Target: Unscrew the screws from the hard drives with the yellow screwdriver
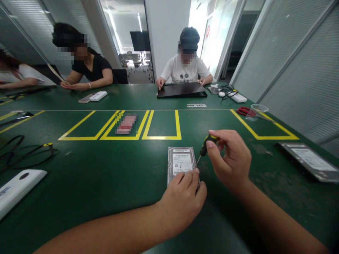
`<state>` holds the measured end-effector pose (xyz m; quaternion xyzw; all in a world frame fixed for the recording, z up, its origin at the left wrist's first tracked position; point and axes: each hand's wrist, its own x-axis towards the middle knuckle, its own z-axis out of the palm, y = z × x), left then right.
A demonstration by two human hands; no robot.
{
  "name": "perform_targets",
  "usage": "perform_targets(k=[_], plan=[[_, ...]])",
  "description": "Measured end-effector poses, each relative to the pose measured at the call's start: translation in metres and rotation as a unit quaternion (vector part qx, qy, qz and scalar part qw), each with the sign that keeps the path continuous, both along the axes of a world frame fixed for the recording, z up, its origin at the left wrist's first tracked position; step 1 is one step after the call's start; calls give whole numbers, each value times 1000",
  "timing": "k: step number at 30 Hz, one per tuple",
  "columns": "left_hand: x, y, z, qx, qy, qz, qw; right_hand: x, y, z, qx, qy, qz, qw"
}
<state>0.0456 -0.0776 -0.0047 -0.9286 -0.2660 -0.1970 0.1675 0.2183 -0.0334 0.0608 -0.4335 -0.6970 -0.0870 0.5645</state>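
Observation:
A silver hard drive (182, 160) with a white label lies on the green table in front of me. My left hand (185, 194) is closed over its near end, fingers across the top and right edge, hiding that part. In my right hand (230, 155) is a screwdriver (206, 144) with a black and yellow handle, pinched between thumb and fingers. Its thin shaft slants down to the drive's right edge, beside my left fingertips. Whether the tip sits in a screw, I cannot tell.
Yellow tape outlines (161, 138) mark the table (106, 190). At right lie another drive-like device (311, 160), red-handled scissors (246, 112) and a clear plastic cup (258, 111). A white power bank (19, 190) and black cable (31, 162) lie left. Across sit people, one handling a black panel (182, 90).

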Motion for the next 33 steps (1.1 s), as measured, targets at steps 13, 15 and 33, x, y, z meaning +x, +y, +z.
perform_targets(k=[13,15,33], plan=[[0,0,0,0,2,4,1000,0,0,-1,-11,-1,-2,1000],[0,0,0,0,2,3,1000,0,-1,-1,-16,4,-1,1000],[1,0,-2,10,-4,7,1000,-1,0,0,12,20,25,999]])
